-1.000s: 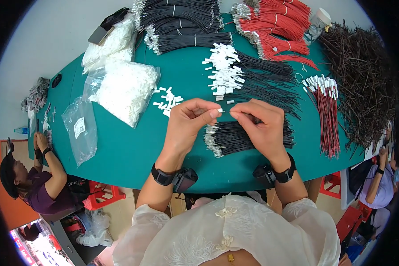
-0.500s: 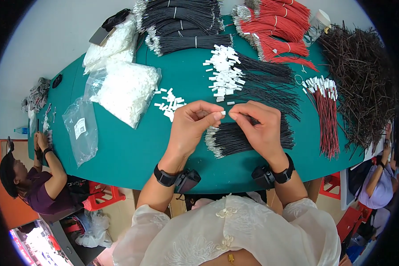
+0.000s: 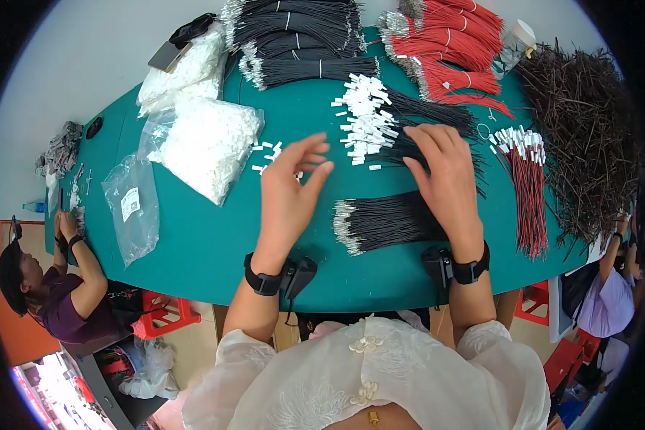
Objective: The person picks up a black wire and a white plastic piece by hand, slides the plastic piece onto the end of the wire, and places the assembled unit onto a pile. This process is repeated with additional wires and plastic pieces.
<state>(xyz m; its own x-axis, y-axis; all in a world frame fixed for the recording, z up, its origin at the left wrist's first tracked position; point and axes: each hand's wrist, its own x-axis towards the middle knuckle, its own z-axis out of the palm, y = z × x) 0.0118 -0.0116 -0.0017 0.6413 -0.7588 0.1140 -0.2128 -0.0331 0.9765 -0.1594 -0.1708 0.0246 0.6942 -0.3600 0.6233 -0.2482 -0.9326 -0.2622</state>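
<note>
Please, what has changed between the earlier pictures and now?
The left hand moved left and slightly forward, opened, and let go of the small white rectangular connector; the right hand moved right and forward, also open. The bundled red wires stayed in place.

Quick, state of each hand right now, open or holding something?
Left hand: open, nothing visibly held, near small white rectangular pieces.
Right hand: open over thin black wires; touching can't be told.

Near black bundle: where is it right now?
In the head view, the near black bundle lies just right of centre on the green table, partly hidden by the right hand, with white-capped black wires beyond it.
</note>
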